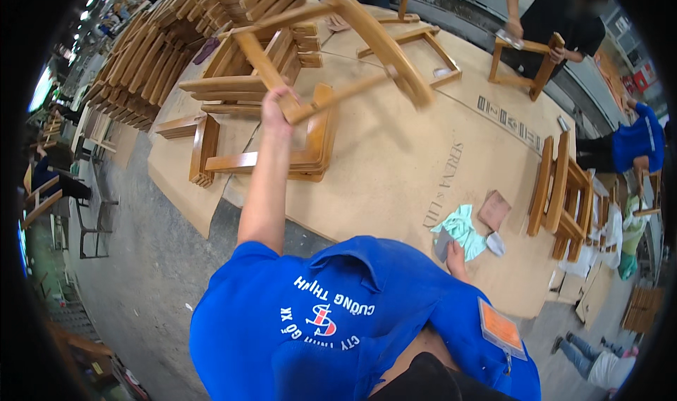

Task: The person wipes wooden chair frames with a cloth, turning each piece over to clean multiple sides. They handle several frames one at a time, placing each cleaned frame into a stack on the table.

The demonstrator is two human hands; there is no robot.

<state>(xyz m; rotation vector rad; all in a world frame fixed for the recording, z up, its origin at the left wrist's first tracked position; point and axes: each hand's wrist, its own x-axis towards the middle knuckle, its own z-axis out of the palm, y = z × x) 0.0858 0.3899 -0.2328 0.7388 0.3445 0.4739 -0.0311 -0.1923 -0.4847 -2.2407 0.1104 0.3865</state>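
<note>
My left arm reaches out over the table, and my left hand [277, 110] is wrapped round a corner of a brown wooden chair frame [381, 43]. The frame is raised and tilted, and its curved far leg is slightly blurred. Below it lie several similar frames [310, 147] in a stack. Near my body on the right, my right hand [457, 261] pinches a thin grey sheet [443, 246], which looks like sandpaper. That hand is beside a crumpled mint-green cloth [462, 226]. A reddish-brown square pad [493, 210] and a small whitish piece [496, 244] lie next to the cloth.
Cardboard [395, 182] covers the table. Tall piles of wooden frames [141, 69] stand at the far left; another stack [564, 196] is at the right edge. Across the table, a person in black [564, 20] handles a frame [525, 66]. One loose frame [416, 52] lies at the back.
</note>
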